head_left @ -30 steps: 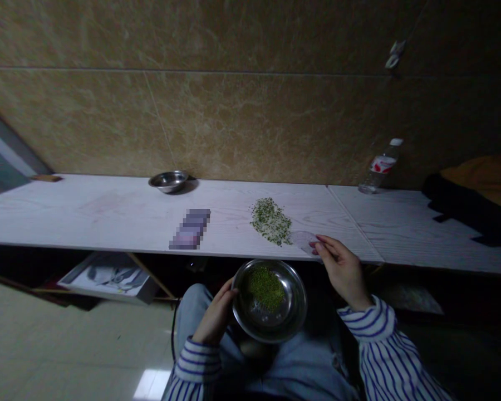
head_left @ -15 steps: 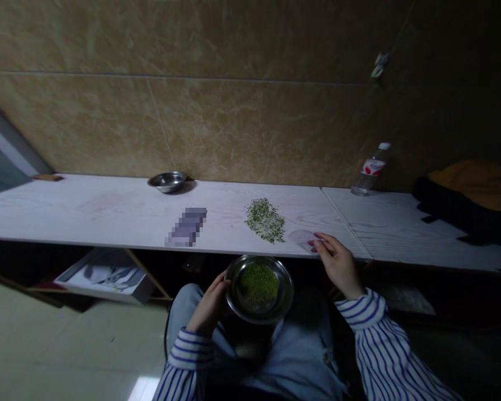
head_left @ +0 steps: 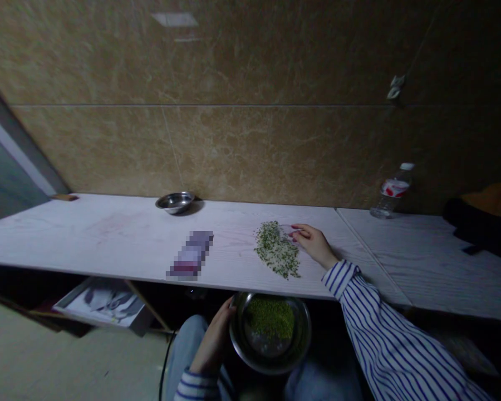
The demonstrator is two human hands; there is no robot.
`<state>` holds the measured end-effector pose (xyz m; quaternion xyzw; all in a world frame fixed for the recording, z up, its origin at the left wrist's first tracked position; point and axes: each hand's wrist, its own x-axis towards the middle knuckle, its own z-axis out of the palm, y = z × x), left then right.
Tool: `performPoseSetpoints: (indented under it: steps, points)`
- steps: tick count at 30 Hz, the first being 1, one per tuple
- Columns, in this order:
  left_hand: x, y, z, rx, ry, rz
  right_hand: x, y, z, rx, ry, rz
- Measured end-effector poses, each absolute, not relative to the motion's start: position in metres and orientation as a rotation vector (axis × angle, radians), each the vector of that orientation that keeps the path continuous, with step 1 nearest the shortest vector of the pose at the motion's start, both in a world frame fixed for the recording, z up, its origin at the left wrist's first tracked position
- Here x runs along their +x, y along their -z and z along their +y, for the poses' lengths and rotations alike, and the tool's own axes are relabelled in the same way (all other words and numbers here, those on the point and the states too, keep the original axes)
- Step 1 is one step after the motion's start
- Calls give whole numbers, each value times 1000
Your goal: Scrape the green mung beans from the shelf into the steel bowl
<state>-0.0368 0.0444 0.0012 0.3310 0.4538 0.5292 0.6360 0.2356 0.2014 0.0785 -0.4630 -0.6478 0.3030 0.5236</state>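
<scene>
My left hand [head_left: 216,341] grips the left rim of a steel bowl [head_left: 271,365] held below the counter's front edge. Small green beans [head_left: 271,317], like mung beans, lie in it toward the counter side. Over the counter, my right hand [head_left: 314,245] pinches a thin, clear plastic piece, perhaps a lid [head_left: 284,228], between thumb and fingers. That piece touches or hovers at the far right edge of a spread pile [head_left: 275,250] of green beans mixed with pale grains; I cannot tell which.
Left of the pile lies a blurred-out flat object [head_left: 192,256]. Another steel bowl [head_left: 175,210] stands near the wall. A plastic bottle [head_left: 392,192] and dark cloth [head_left: 480,228] are on the right of the white counter [head_left: 108,234]. An open shelf with a white box [head_left: 104,303] sits underneath.
My right hand has moved the clear plastic piece from the counter's front edge, right of the pile, to the pile's far right side. The bowl's counter side is tipped up slightly; the view has shifted.
</scene>
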Motion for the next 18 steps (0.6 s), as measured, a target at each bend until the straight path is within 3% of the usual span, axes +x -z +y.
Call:
performPoseSetpoints:
  steps: [10, 18]
  points:
    - [-56, 21, 51, 592, -1195, 1111, 211, -78, 292, -1150, -618, -1603]
    - [-55, 31, 53, 478, -1154, 1107, 225, -62, 307, -1224, -593, -1650]
